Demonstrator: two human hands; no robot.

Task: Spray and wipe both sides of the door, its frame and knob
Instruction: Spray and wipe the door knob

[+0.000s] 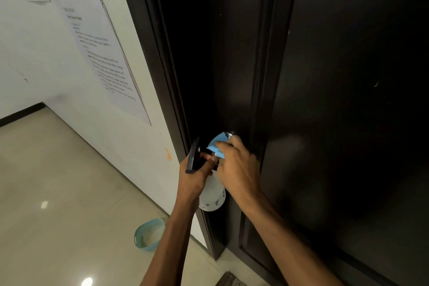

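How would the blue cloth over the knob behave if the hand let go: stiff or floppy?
Probably floppy: the blue cloth folds and creases round the knob under the right hand. It looks thin, so likely light. Released, it would probably slide off the rounded metal.

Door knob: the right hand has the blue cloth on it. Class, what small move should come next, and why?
Probably twist the blue cloth around the knob. The right hand presses the cloth over it, only a sliver of metal shows, and the left hand holds the spray bottle just beside it, so wiping seems due.
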